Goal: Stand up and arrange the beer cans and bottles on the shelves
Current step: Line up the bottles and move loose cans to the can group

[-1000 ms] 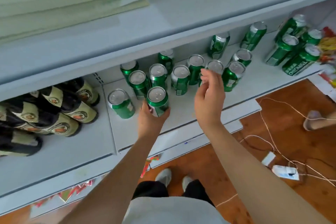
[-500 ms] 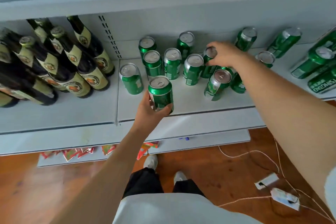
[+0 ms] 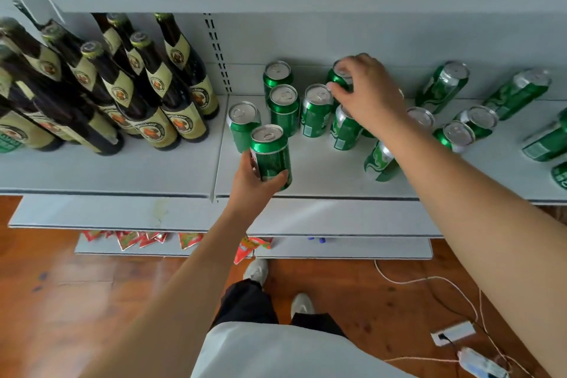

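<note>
Several green beer cans stand on the grey shelf (image 3: 322, 181). My left hand (image 3: 251, 184) grips one upright green can (image 3: 271, 153) near the shelf's front edge. My right hand (image 3: 365, 92) reaches to the back and holds the top of another green can (image 3: 336, 78) with curled fingers. A can (image 3: 380, 161) stands tilted under my right forearm. Several dark beer bottles (image 3: 153, 95) with cream labels stand at the left. Taller green cans (image 3: 441, 86) stand at the right.
Another shelf board runs overhead. Below is a lower shelf (image 3: 122, 212), and red snack packets (image 3: 138, 238) lie under it. On the wooden floor at the right lie white cables and a power strip (image 3: 454, 336). My feet (image 3: 256, 270) stand close to the shelf.
The view has dropped to face the shelf. My right hand moved left and further back onto a rear can. My left hand keeps its can near the front edge.
</note>
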Motion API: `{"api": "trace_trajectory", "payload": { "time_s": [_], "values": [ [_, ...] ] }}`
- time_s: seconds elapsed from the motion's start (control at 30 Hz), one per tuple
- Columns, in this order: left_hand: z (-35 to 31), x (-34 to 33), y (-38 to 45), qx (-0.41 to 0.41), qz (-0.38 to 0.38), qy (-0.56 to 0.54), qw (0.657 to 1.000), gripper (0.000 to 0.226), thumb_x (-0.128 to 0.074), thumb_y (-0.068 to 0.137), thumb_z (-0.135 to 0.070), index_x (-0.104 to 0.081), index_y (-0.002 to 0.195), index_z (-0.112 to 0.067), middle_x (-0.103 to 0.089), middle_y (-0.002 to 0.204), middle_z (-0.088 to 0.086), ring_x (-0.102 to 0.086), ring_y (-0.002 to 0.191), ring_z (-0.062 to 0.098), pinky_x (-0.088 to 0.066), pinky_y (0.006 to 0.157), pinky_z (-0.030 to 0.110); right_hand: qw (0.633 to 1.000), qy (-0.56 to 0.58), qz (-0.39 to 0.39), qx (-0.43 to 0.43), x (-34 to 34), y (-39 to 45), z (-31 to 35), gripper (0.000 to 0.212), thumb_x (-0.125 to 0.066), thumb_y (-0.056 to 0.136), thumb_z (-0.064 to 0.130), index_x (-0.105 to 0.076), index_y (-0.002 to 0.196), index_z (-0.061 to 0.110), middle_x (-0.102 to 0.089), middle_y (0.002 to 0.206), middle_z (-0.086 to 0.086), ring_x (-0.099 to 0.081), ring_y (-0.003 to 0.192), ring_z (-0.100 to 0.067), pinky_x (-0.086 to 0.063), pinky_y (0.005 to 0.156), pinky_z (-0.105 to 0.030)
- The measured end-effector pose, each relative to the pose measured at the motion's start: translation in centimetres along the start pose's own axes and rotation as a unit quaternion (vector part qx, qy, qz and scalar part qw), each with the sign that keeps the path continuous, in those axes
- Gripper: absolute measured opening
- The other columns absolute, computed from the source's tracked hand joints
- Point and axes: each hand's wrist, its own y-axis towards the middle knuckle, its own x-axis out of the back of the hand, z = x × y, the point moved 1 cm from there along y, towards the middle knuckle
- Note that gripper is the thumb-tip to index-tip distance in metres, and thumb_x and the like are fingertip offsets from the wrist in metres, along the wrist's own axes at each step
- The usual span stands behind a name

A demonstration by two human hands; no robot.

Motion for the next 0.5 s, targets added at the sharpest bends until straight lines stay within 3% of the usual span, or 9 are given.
{"api": "trace_trajectory", "payload": {
  "time_s": [0.07,0.13,0.2,0.27,0.37,0.5],
  "values": [
    [0.3,0.4,-0.3,0.001,0.001,0.009,1.000,0.052,-0.077,0.081,-0.012,-0.047,0.123,-0.021,-0.061,0.103,-0.016,-0.059,0.087,-0.010,-0.048,0.064,0.004,0.995,-0.020,0.054,0.080,-1.9,0.6,3.1,0.053,-0.060,0.086,0.054,-0.059,0.121,0.014,-0.062,0.118,-0.007,-0.058,0.107,-0.026,-0.045,0.089,-0.038],
    [0.8,0.7,-0.6,0.007,0.009,0.012,1.000,0.047,-0.075,0.082,-0.011,-0.047,0.118,-0.021,-0.060,0.101,-0.018,-0.059,0.084,-0.011,-0.047,0.062,0.004,0.989,-0.098,0.085,0.075,-4.4,1.4,5.2,0.073,-0.052,0.076,0.076,-0.060,0.115,0.015,-0.065,0.111,-0.008,-0.058,0.104,-0.030,-0.042,0.087,-0.040],
    [1.3,1.0,-0.9,0.014,0.018,0.010,1.000,0.046,-0.075,0.083,-0.011,-0.047,0.117,-0.022,-0.059,0.100,-0.019,-0.059,0.085,-0.010,-0.046,0.061,0.003,0.983,-0.153,0.093,0.043,-6.0,2.1,6.3,0.085,-0.048,0.069,0.086,-0.057,0.111,0.013,-0.066,0.108,-0.010,-0.056,0.104,-0.032,-0.039,0.085,-0.041],
    [1.6,1.5,-0.9,0.020,0.021,0.002,1.000,0.046,-0.075,0.083,-0.011,-0.047,0.118,-0.023,-0.059,0.102,-0.020,-0.059,0.088,-0.007,-0.047,0.061,0.004,0.980,-0.171,0.095,0.028,-6.4,2.9,6.6,0.084,-0.052,0.069,0.083,-0.055,0.114,0.013,-0.066,0.113,-0.011,-0.053,0.109,-0.031,-0.037,0.087,-0.041],
    [2.1,2.3,-0.7,0.028,0.023,-0.011,0.999,0.045,-0.074,0.084,-0.013,-0.049,0.119,-0.022,-0.062,0.106,-0.014,-0.062,0.093,-0.002,-0.051,0.066,0.009,0.976,-0.140,0.144,0.085,-5.7,3.6,5.8,0.069,-0.065,0.074,0.068,-0.055,0.123,0.020,-0.061,0.126,-0.005,-0.046,0.118,-0.030,-0.032,0.095,-0.043],
    [2.6,2.9,-0.1,0.050,0.028,-0.032,0.998,0.046,-0.074,0.084,-0.017,-0.052,0.124,-0.018,-0.066,0.115,-0.005,-0.067,0.098,0.009,-0.056,0.089,0.033,0.962,-0.090,0.230,0.119,-4.6,3.6,4.9,0.065,-0.073,0.080,0.044,-0.046,0.139,0.034,-0.052,0.141,0.003,-0.039,0.127,-0.029,-0.028,0.100,-0.043]
  ]
}}
